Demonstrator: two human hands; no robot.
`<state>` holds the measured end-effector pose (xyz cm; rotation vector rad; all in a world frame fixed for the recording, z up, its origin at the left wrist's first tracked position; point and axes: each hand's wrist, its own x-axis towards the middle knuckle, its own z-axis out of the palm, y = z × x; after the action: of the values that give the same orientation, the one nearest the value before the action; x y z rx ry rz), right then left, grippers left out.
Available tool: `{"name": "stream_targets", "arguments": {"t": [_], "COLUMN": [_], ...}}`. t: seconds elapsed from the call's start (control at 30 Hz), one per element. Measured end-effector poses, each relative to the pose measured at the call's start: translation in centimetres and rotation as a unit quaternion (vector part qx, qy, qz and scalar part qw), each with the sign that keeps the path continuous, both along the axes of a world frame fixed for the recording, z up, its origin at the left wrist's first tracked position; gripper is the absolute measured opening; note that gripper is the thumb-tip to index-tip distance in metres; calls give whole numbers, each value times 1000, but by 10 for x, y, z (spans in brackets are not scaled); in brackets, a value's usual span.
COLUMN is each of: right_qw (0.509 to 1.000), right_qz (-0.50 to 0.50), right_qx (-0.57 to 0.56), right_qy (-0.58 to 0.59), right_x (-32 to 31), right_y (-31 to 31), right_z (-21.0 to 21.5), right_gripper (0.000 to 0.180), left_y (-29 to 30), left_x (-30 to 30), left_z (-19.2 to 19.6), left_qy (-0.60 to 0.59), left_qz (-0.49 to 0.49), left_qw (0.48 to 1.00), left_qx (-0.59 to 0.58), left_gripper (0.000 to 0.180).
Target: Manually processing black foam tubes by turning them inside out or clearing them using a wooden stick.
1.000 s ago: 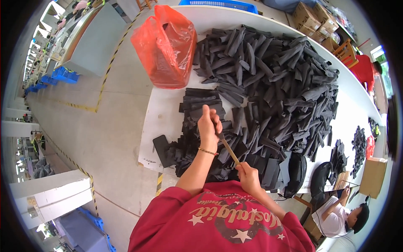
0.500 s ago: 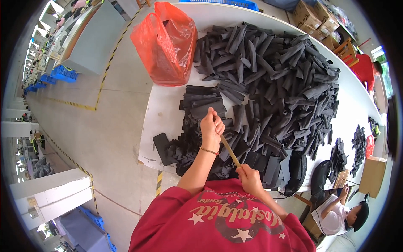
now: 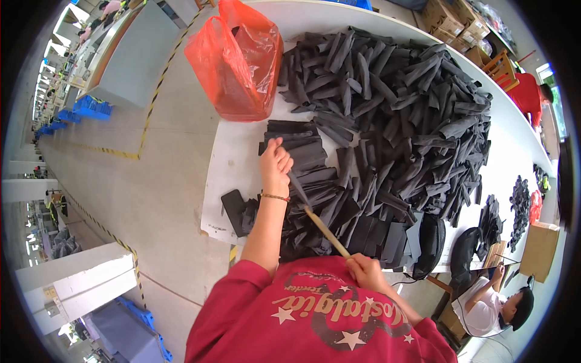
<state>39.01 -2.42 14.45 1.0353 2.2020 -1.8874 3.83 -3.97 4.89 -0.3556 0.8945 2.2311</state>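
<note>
My left hand (image 3: 276, 164) is closed around a dark strip that runs back to a thin wooden stick (image 3: 325, 232). My right hand (image 3: 363, 272) grips the near end of that stick close to my red shirt. Under both hands lies a neat stack of flat black fabric pieces (image 3: 305, 152) on the white table (image 3: 233, 157). Behind it spreads a big loose heap of black folded pieces (image 3: 399, 103).
A red plastic bag (image 3: 239, 57) stands at the table's far left corner. A small black piece (image 3: 233, 206) lies near the table's left edge. Another person in white (image 3: 496, 302) sits at the lower right beside a cardboard box (image 3: 538, 248). Grey floor with yellow tape lies left.
My left hand has shifted slightly toward me along the stacked pieces, with the stick following. My right hand stays in place.
</note>
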Motion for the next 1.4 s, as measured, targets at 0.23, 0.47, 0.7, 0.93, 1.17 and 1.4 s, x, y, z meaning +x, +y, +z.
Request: {"name": "stream_targets", "arguments": {"t": [0.23, 0.47, 0.7, 0.93, 1.17, 1.4], "right_qw": [978, 949, 951, 931, 883, 971], "right_qz": [-151, -210, -207, -287, -288, -78], "right_qx": [73, -105, -73, 114, 275, 192], "right_qy": [122, 212, 217, 194, 249, 119], "right_x": [-98, -156, -181, -219, -246, -159], "right_y": [46, 74, 85, 172, 263, 202], "right_z": [0, -10, -20, 12, 32, -35], "right_gripper": [22, 15, 12, 25, 34, 17], "left_y": [29, 23, 33, 5, 43, 46], "left_x": [53, 63, 64, 85, 13, -37], "left_z": [20, 39, 45, 51, 17, -47], "left_qy": [-113, -66, -49, 270, 667, 661], "left_qz": [-10, 3, -28, -420, -151, -271], "left_qw": [992, 990, 981, 849, 602, 560], "left_qx": [-47, -126, -184, -172, -412, -419], "left_gripper": [26, 24, 27, 26, 11, 9]}}
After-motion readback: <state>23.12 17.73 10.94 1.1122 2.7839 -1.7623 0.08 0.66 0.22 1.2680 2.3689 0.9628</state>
